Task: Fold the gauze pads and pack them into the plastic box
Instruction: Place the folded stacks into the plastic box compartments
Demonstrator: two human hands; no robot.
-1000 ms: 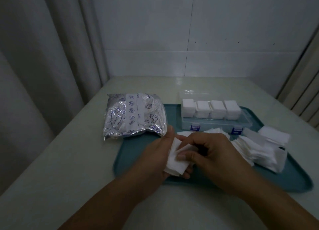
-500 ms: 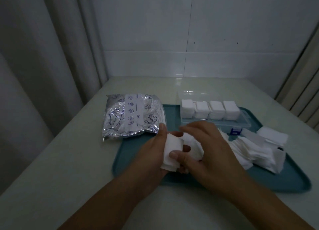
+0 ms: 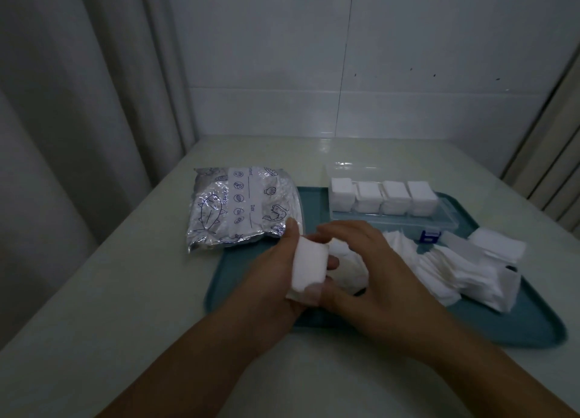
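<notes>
A white gauze pad (image 3: 309, 265) is bent over into a fold between both hands above the teal tray (image 3: 470, 329). My left hand (image 3: 276, 279) grips it from the left, thumb on top. My right hand (image 3: 370, 279) pinches its right side, thumb at the lower edge. A clear plastic box (image 3: 439, 221) stands open at the back of the tray with several stacks of folded pads (image 3: 383, 196) in a row inside. A loose pile of unfolded gauze pads (image 3: 464, 267) lies on the tray to the right of my hands.
A silver printed foil pouch (image 3: 244, 207) lies at the tray's left rim, partly on the pale table (image 3: 125, 292). A tiled wall stands behind the table and a curtain hangs at the left.
Both hands have lifted the pad a little off the tray and bent it further into a fold. The box, pouch and pile have not moved.
</notes>
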